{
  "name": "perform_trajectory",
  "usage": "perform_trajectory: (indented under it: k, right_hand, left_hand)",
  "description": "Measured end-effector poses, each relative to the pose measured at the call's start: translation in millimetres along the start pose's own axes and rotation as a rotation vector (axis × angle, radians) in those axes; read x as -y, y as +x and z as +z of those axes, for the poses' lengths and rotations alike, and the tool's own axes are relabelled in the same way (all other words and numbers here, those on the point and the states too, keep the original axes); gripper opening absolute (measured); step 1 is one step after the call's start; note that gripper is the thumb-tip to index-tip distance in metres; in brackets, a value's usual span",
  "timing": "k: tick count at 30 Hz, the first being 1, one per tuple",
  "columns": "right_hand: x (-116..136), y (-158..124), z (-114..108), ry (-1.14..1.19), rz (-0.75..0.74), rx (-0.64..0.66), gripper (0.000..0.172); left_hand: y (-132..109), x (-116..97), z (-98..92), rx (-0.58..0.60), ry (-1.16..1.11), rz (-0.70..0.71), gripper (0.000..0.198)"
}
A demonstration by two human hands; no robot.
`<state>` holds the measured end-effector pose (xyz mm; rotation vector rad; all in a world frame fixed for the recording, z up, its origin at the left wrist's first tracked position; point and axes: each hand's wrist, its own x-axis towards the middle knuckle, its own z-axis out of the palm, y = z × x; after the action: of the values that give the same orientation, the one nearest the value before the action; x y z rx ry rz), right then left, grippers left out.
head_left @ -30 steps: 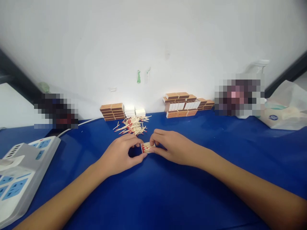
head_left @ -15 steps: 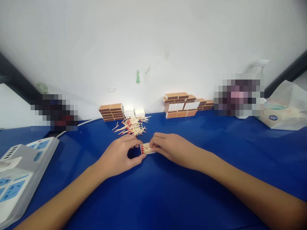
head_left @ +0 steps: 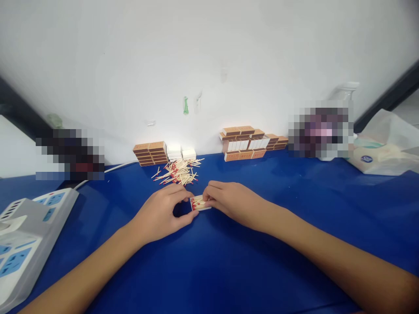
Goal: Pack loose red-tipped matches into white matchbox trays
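Note:
A small white matchbox tray (head_left: 204,209) lies on the blue table between my hands, filled with red-tipped matches (head_left: 197,203). My left hand (head_left: 163,210) grips the tray's left end, thumb at the near side and fingers at the far side. Over the right part of the tray, my right hand (head_left: 233,201) has thumb and fingers pinched together among the matches. Whatever those fingertips hold is hidden, and so is the tray's right end. Just beyond the hands lies a loose heap of matches (head_left: 180,172).
Against the wall stand a stack of brown matchboxes (head_left: 150,153), white trays (head_left: 173,152) and a larger matchbox pile (head_left: 245,154). A power strip (head_left: 54,224) sits at left with a white cable (head_left: 114,168). A tissue pack (head_left: 368,159) is at right, near a blurred-out object.
The whole view has shifted slightly. My right fingertips move a little over the matches, while my left hand keeps its grip on the tray.

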<state>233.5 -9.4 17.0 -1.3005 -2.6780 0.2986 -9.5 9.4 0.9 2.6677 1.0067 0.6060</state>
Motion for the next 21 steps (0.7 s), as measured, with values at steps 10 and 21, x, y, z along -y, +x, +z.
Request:
perform_trajectory:
  k: [10, 21]
  right_hand:
    - [-1.3, 0.4, -6.2, 0.174, 0.081, -0.016, 0.004]
    - [-6.0, 0.2, -6.8, 0.318, 0.049, -0.058, 0.011]
  left_hand:
    - [0.4, 0.3, -0.4, 0.01, -0.016, -0.009, 0.022]
    - [1.2, 0.4, 1.3, -0.003, -0.014, 0.006, 0.024]
